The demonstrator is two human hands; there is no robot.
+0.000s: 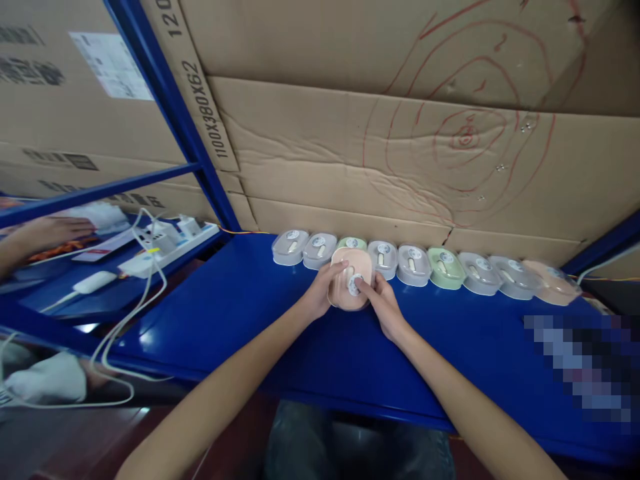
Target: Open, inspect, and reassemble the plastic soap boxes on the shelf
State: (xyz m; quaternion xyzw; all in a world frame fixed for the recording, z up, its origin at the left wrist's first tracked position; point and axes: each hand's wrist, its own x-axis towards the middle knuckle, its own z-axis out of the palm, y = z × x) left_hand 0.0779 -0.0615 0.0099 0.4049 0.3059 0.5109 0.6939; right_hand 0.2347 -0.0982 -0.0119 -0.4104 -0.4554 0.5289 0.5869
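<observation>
Here, head view: both my hands grip one pale peach rounded plastic case, held just in front of the row of small grey and green plastic cases lined along the cardboard wall. Left hand clasps its left edge to steady it; right hand pinches the round white sticker on top. Glossy blue shelf beneath. White power strip far left of the row.

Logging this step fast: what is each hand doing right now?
Left hand: closed on the left side of the peach container, holding it.
Right hand: gripping the container's right side, fingertips on its round white sticker.
</observation>
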